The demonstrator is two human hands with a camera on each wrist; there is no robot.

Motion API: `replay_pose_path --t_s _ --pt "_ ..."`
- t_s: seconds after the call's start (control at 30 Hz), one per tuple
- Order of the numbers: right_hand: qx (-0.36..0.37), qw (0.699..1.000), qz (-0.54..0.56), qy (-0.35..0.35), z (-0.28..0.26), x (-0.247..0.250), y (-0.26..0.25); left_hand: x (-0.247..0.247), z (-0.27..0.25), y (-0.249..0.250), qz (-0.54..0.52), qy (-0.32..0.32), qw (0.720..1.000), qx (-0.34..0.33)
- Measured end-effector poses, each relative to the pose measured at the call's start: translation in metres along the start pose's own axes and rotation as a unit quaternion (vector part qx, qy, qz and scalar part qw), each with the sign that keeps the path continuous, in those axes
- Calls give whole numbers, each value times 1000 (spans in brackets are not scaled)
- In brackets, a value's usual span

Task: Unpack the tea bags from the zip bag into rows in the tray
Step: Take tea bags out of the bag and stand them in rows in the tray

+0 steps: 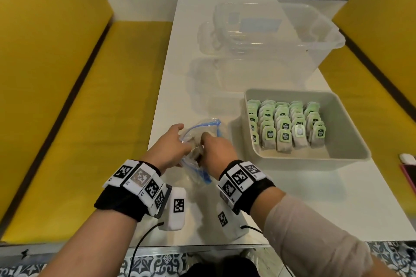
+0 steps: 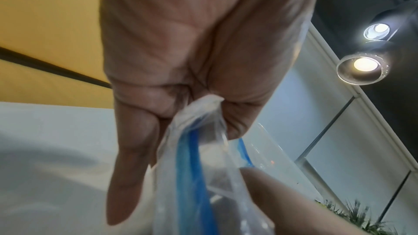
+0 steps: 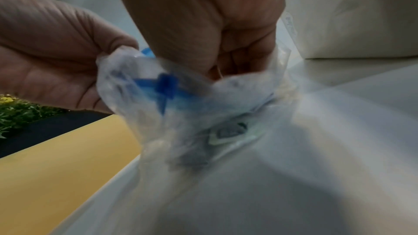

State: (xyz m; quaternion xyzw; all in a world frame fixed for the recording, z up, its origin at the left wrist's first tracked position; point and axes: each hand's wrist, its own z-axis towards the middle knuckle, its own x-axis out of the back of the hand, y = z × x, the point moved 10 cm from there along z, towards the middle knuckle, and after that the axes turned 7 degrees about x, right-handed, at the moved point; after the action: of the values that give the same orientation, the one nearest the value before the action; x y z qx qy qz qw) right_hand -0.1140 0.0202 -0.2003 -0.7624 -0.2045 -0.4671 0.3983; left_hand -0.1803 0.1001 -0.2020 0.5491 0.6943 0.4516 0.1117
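Observation:
A clear zip bag (image 1: pixel 203 127) with a blue zip strip is held up over the white table's near middle. My left hand (image 1: pixel 173 144) pinches its rim, fingers bunched on the plastic (image 2: pixel 199 113). My right hand (image 1: pixel 213 148) dips into the bag's mouth with curled fingers (image 3: pixel 237 54); their tips are hidden by the plastic. One tea bag with a green tag (image 3: pixel 228 132) shows through the bag's wall, below those fingers. To the right stands the grey tray (image 1: pixel 351 123), holding several rows of upright green-tagged tea bags (image 1: pixel 286 123).
A large clear plastic bin (image 1: pixel 315 36) stands behind the tray at the back of the table (image 1: pixel 202 74). Yellow benches (image 1: pixel 56 74) flank both sides. A small white object (image 1: pixel 407 158) and a pink item lie at the right edge.

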Motion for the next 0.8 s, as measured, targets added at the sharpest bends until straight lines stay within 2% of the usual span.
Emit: replay_pose_path --t_s 0.2,0.33,0.43,0.53,0.7,0.8 --pt "-6 995 81 62 -3 11 15 5 5 4 9 29 1000 0" --pt "0 973 183 144 -17 32 19 8 8 10 32 41 999 -11" --pt "3 962 201 185 -27 45 23 8 8 14 53 51 997 -27" --pt "24 976 140 162 -29 46 16 8 5 17 69 60 995 -40" --pt "84 995 10 54 -19 22 -5 8 5 16 73 69 994 -42" --pt "98 995 -3 18 -20 13 -14 8 5 15 79 72 993 -45"
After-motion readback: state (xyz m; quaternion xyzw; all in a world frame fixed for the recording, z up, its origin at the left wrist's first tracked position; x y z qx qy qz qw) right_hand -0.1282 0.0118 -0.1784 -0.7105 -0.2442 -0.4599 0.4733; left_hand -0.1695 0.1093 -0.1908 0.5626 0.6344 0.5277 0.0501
